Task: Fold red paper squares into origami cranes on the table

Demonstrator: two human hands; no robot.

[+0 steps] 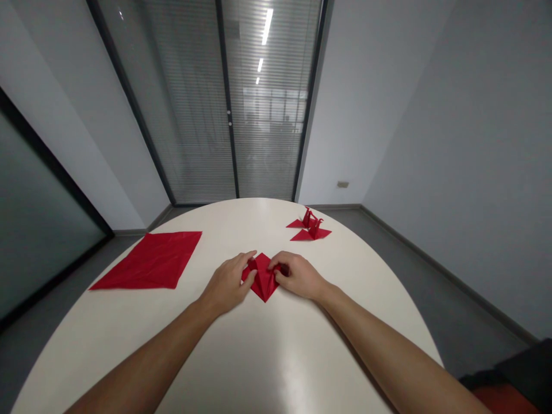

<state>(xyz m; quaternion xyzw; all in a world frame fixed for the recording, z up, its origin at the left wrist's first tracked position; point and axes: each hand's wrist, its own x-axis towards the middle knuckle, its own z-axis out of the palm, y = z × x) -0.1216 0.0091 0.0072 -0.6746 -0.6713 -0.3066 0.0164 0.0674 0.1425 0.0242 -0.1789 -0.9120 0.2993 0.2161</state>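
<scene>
A partly folded piece of red origami paper point(264, 282) lies on the white table between my hands, one pointed corner toward me and crease lines running to it. My left hand point(230, 280) grips its left side, thumb on top and fingers along the edge. On the right side, my right hand point(297, 273) pinches a flap between thumb and bent fingers. Parts of the paper's left and right edges are hidden under my fingers.
Two folded red paper cranes point(314, 232) stand at the table's far right. A large red paper sheet point(150, 261) lies flat on the left, reaching the edge of the round white table point(259, 356). A dark and red object point(517, 379) shows at lower right.
</scene>
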